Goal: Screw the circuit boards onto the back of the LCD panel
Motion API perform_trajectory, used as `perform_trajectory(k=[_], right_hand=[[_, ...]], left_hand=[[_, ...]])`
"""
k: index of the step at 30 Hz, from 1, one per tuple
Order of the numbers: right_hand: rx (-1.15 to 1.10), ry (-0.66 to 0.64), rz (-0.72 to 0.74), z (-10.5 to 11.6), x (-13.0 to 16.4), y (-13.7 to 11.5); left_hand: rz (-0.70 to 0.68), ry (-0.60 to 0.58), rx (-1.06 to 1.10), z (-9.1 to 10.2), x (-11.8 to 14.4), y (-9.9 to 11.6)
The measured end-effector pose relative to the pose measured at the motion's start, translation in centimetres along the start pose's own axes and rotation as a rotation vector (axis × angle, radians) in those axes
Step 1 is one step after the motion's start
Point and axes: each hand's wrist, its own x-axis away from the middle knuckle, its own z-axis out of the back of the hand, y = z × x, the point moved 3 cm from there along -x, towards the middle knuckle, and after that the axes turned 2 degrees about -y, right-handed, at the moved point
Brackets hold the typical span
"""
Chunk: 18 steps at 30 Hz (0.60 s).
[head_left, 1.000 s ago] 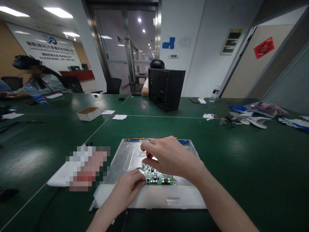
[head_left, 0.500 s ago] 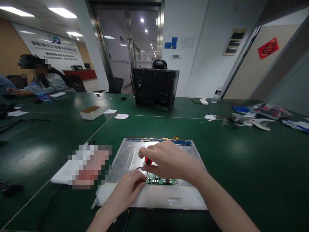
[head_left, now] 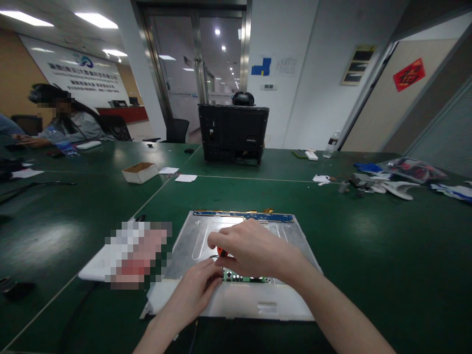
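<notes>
Green tabletop holds a flat silver metal panel; your right hand, fingers pinching an orange-handled screwdriver, has lowered toward the small green circuit board at the panel's near edge, your left hand pinching beside it.

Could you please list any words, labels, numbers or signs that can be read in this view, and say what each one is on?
None can be read for certain.
Wall banner: a blue logo and a line of characters, too blurred to read.
Red diamond sign: one dark character, too blurred to quote.
White sheet beside the blue patch: print too small.
Framed plaque: illegible.
Green circuit board under the hands: markings too small.
</notes>
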Motion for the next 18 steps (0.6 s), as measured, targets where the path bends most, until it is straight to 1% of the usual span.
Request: perform_trajectory(k=[10,15,18], right_hand=[[0.027,-0.011,-0.008,-0.39,-0.22,-0.12],[0.054,0.013,-0.029,-0.3,-0.11,-0.3],[0.027,0.01,-0.018,-0.11,0.11,-0.52]], left_hand=[[-0.01,-0.006,-0.003,-0.24,-0.1,-0.4],[-0.026,0.006,0.007,-0.06,-0.02,-0.22],[-0.026,0.033,-0.007,0.0,0.03,-0.2]])
